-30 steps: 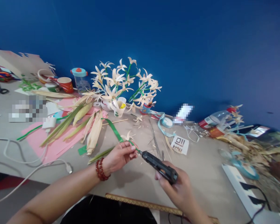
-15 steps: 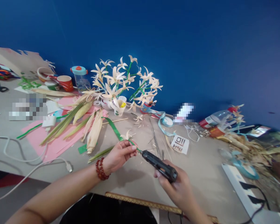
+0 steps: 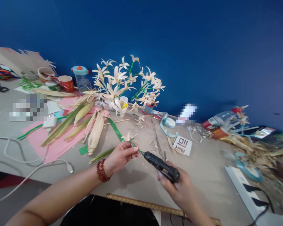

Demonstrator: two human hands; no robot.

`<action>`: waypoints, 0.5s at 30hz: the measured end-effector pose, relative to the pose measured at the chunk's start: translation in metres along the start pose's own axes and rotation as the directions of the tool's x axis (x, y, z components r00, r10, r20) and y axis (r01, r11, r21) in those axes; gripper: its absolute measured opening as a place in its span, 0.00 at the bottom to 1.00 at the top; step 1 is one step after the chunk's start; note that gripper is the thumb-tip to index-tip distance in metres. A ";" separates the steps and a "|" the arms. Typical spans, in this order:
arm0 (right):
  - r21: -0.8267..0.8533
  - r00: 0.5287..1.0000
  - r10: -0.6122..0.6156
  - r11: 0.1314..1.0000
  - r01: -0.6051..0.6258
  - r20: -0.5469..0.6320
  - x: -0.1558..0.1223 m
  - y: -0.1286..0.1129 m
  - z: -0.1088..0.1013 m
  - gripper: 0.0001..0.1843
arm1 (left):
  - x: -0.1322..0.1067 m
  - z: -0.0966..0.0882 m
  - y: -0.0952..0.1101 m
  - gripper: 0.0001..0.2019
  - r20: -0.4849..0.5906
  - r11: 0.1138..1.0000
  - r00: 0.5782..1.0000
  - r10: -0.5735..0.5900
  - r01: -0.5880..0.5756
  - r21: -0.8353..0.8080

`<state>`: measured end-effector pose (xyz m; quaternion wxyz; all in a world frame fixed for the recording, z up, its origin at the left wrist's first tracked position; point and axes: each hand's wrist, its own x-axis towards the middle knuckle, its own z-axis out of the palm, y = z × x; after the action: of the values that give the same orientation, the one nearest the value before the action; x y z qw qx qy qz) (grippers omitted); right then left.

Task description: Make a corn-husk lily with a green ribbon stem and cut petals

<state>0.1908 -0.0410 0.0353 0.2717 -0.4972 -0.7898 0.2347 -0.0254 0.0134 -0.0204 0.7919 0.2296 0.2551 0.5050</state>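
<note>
My left hand (image 3: 121, 156), with a red bead bracelet on the wrist, pinches the thin green stem of a small cream husk flower (image 3: 128, 137); a green ribbon (image 3: 113, 125) trails from it up and left. My right hand (image 3: 179, 188) grips a black glue gun (image 3: 162, 166), its nozzle touching the stem just right of my left fingers. Both hands hover low over the grey table (image 3: 136, 179).
A bunch of cream husk flowers (image 3: 126, 81) stands in cups at the back. Corn husks (image 3: 94, 133) lie on pink paper (image 3: 49, 141) to the left, with white cables (image 3: 21, 157). A power strip (image 3: 250, 194), blue tape and dried husks are on the right.
Almost nothing has moved; the view shifted slightly. Both hands keep their hold, with the glue gun tip staying at the stem.
</note>
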 end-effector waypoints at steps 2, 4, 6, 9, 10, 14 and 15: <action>-0.002 1.000 0.007 1.000 -0.007 0.005 0.000 0.001 0.000 0.12 | 0.000 0.000 0.000 0.11 -0.004 1.000 1.000 0.001 -0.001 -0.003; 0.003 1.000 0.013 1.000 -0.013 0.003 -0.001 0.002 0.001 0.12 | -0.001 0.000 0.000 0.11 -0.005 1.000 1.000 -0.001 0.001 -0.006; 0.014 1.000 0.015 1.000 -0.015 -0.005 -0.001 0.002 0.002 0.12 | -0.001 0.000 0.000 0.11 -0.006 1.000 1.000 -0.004 0.004 -0.005; 0.026 1.000 0.025 0.999 -0.024 -0.019 -0.002 0.002 0.003 0.12 | -0.001 0.000 0.001 0.11 -0.015 1.000 1.000 -0.004 0.004 -0.005; 0.031 0.999 0.028 0.999 -0.027 -0.025 -0.002 0.002 0.003 0.12 | -0.001 0.001 0.001 0.11 -0.017 1.000 1.000 -0.003 0.003 -0.006; 0.051 0.998 0.048 0.998 -0.046 -0.028 -0.002 0.001 0.002 0.11 | -0.001 0.002 0.002 0.11 -0.010 1.000 1.000 0.002 -0.002 -0.006; 0.055 0.998 0.050 0.997 -0.049 -0.022 -0.002 0.001 0.002 0.11 | -0.001 0.003 0.002 0.11 -0.007 1.000 1.000 0.004 -0.004 -0.005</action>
<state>0.1910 -0.0424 0.0334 0.2885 -0.5118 -0.7673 0.2571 -0.0255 0.0126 -0.0171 0.7907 0.2260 0.2563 0.5079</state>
